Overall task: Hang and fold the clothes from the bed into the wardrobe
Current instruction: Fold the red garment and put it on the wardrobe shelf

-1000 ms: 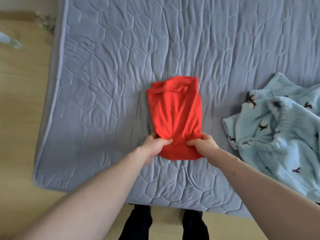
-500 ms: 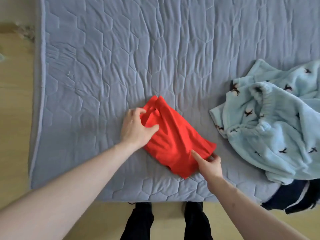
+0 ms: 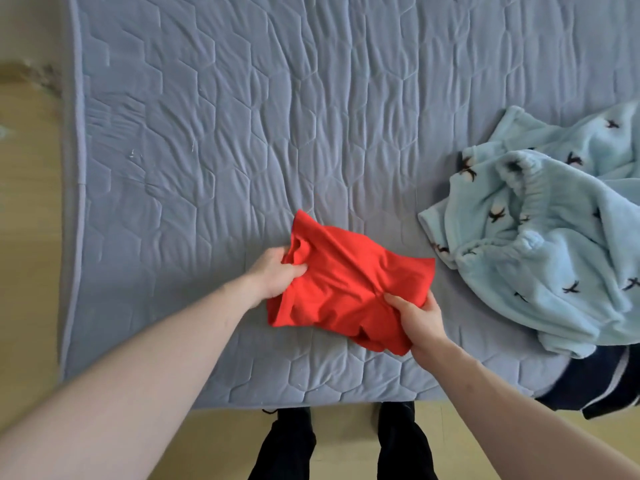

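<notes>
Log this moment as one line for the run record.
step: folding | left hand: grips red garment | right hand: grips same | waiting: light blue fleece on bed

Red garment [image 3: 349, 282] folded, rumpled, on bed's [image 3: 242, 133] near edge

The folded red garment [image 3: 349, 289], which lay flat and upright a second ago, now sits bunched and turned crosswise, the left hand [image 3: 277, 275] having shifted to grip its left edge and the right hand [image 3: 420, 318] to pinch its lower right corner.
</notes>
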